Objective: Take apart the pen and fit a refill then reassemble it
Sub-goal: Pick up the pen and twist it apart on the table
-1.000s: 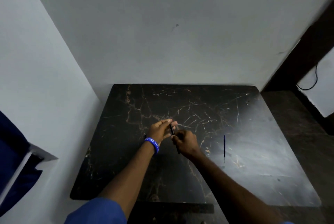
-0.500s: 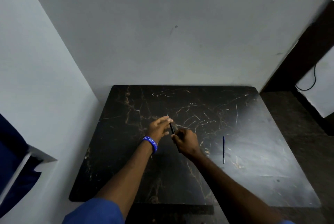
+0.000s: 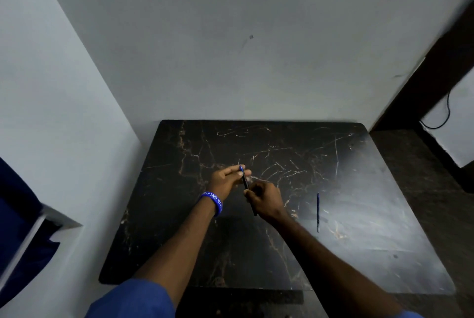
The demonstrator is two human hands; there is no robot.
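Black marble-veined tabletop (image 3: 359,253), grey wall behind. Left hand (image 3: 225,180) pinches blue tip end of slim dark pen (image 3: 245,181); right hand (image 3: 265,201) grips its lower barrel. Thin blue refill (image 3: 318,212) lies well right.

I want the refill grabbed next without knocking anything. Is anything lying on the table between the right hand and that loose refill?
Nothing visible does. The refill lies alone on the table, right of the right hand, with only bare dark surface between them. That hand, with the left hand, holds the pen.
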